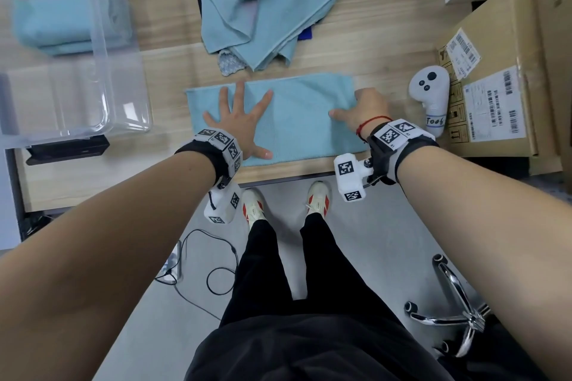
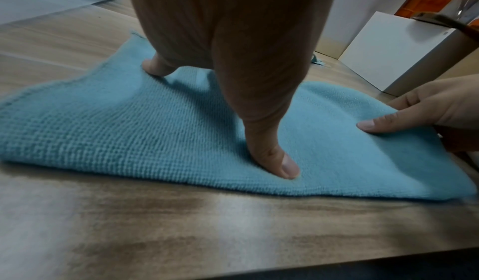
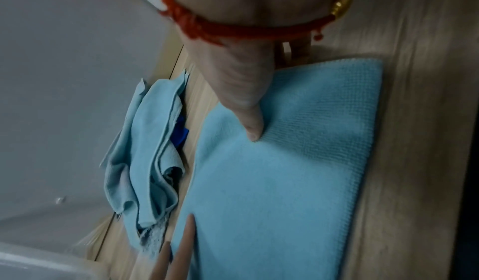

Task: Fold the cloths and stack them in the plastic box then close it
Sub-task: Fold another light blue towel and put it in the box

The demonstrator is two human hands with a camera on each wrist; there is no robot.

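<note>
Both hands are on one cloth near the table edge in front of me. Left hand lies flat, five fingers spread, pressing the cloth's left half. Right hand grips the right end, thumb on top and fingers curled at the edge. Right of it stands one white controller, then two cardboard boxes. Further back lies one heap of unfolded cloths; their number I cannot tell. Far left, one open box holds folded cloths.
</note>
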